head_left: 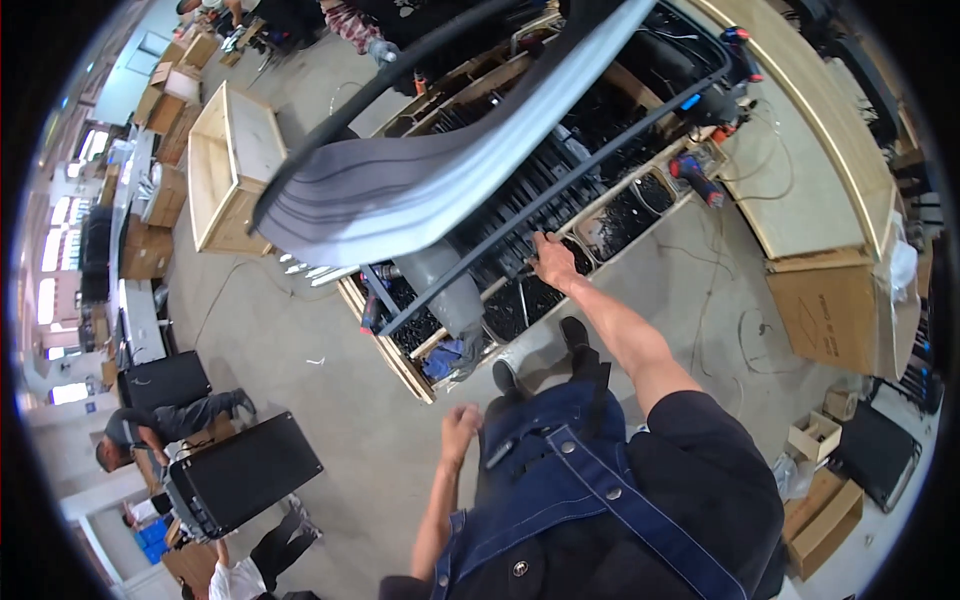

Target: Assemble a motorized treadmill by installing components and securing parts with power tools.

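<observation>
My right hand (553,262) reaches over the near edge of a wooden-framed workbench. Its fingers are apart above the small-parts trays, and I see nothing in them. Close by lies a tray of small black parts (522,308), with a second black-parts tray (615,228) to its right. My left hand (460,425) hangs low in front of me, fingers curled, with nothing visible in it. Above the bench a grey fabric sheet (380,185) spans a black tubular frame (520,222), hiding part of the bench. A blue cloth (443,358) lies in the bench's near left corner.
A red and blue power drill (697,178) rests at the bench's right end. An open wooden box (235,165) stands left, a cardboard box (825,310) right. Cords trail over the floor. At lower left, a person (170,430) is beside a black panel (247,473).
</observation>
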`<action>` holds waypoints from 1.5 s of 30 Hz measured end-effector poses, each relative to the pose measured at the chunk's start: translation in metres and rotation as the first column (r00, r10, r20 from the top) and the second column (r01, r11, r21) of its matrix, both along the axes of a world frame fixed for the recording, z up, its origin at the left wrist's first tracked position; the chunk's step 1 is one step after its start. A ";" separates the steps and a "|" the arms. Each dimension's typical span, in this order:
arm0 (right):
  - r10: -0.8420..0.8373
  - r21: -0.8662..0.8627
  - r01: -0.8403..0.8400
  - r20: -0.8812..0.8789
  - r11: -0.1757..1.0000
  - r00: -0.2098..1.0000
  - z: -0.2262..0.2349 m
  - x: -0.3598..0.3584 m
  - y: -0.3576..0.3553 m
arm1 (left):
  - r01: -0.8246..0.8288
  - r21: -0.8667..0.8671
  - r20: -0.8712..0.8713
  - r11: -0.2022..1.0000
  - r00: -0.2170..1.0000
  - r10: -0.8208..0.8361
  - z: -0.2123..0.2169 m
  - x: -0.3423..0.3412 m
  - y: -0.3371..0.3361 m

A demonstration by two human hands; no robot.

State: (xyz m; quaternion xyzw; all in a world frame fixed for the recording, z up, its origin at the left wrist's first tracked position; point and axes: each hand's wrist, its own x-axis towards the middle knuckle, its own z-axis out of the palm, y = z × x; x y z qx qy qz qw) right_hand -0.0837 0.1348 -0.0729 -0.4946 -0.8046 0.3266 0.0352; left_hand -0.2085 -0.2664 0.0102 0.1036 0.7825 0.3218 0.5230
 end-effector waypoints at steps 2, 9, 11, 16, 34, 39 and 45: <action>0.119 0.008 -0.119 0.017 0.993 0.993 -0.015 -0.007 0.020 | -0.205 -0.050 0.001 0.977 0.979 0.206 0.009 0.031 -0.010; 0.164 -0.266 -0.192 -0.123 0.945 0.979 -0.028 0.006 0.068 | -0.338 -0.087 0.130 0.937 0.929 0.347 0.016 0.106 0.018; -0.185 -0.806 -0.194 -0.350 0.559 0.918 -0.015 0.029 0.083 | -0.365 -0.075 0.157 0.928 0.915 0.372 0.019 0.112 0.031; -0.450 -0.912 -0.399 -0.320 -0.091 0.834 0.007 0.016 0.095 | -0.406 -0.024 0.231 0.913 0.887 0.400 0.007 0.100 0.067; -0.368 -0.799 0.112 -0.144 0.591 0.918 0.301 0.395 -0.039 | 0.026 0.672 0.110 0.740 0.985 -0.134 0.117 0.053 0.283; -0.283 -0.672 -0.075 -0.407 0.737 0.868 0.298 0.319 0.045 | -0.190 0.880 0.162 0.435 0.982 0.102 0.196 0.022 0.401; 0.015 -0.361 -0.211 -0.476 0.908 0.879 0.266 0.167 0.159 | -0.633 0.739 0.594 0.231 0.773 0.221 0.238 -0.015 0.477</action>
